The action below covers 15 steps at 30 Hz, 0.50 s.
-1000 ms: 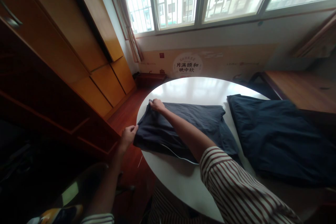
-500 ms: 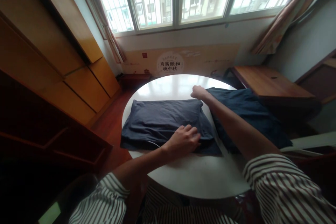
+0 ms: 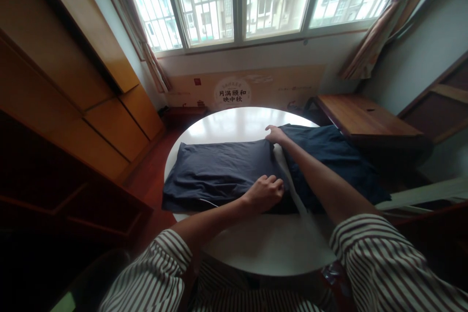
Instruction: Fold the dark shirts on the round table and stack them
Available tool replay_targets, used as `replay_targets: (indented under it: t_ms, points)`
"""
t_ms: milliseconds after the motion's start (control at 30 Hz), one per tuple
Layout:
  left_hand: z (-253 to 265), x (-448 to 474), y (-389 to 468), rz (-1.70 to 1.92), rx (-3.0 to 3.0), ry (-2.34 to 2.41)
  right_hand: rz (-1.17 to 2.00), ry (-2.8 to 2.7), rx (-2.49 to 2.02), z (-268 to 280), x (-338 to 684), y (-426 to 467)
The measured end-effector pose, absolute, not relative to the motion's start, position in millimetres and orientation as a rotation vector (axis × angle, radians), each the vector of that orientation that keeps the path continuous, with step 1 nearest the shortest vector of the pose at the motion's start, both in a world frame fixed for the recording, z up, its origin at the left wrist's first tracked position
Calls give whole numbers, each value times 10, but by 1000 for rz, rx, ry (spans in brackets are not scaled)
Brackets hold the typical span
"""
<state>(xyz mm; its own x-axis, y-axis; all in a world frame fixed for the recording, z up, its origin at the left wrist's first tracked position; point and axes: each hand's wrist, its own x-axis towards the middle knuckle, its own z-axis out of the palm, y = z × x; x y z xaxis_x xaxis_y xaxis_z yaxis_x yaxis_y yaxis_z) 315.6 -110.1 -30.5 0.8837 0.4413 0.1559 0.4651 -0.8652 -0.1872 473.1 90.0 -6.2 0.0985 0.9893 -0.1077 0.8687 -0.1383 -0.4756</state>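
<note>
A grey-blue garment [image 3: 219, 165] lies folded flat on a white oval table [image 3: 256, 248], wrinkled along its near side. A thin white cord [image 3: 209, 202] shows at its front edge. My left hand [image 3: 265, 192] is closed on the near right part of this garment, knuckles up. At the far right corner of the same garment, my right hand [image 3: 276, 135] grips the cloth, its index finger partly extended. To the right, under my right forearm, lies a second, darker blue garment [image 3: 329, 156].
A wooden desk [image 3: 369, 114] stands beyond the table at the right. Wooden cabinets [image 3: 106, 126] line the left side. Behind the table are a printed banner [image 3: 263, 85] and barred windows [image 3: 204, 5]. A striped sleeve [image 3: 376, 248] covers my right upper forearm.
My right hand has come down onto the garment's far right corner and taken hold of it. The garment's right side is drawn inward, showing more white table between the two garments.
</note>
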Motion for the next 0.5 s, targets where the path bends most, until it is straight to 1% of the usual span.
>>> replay_targets:
  t_ms: [100,233,400,500]
  points:
    - [-302,3095,-1159,-196,-2805,-635,557,-1822,-2083,-93,4718,917]
    - [-357,3070,-1160,-214,-2833,-701,536,-1806,-2119,-92,4687,889]
    - [-418,3082,-1109,-250,-2873,-767,637,-1887,-2185,-3,4713,767]
    - [-404,3107,-1115,-223,-2912,-739,556,-1973,-2144,61,4732,678]
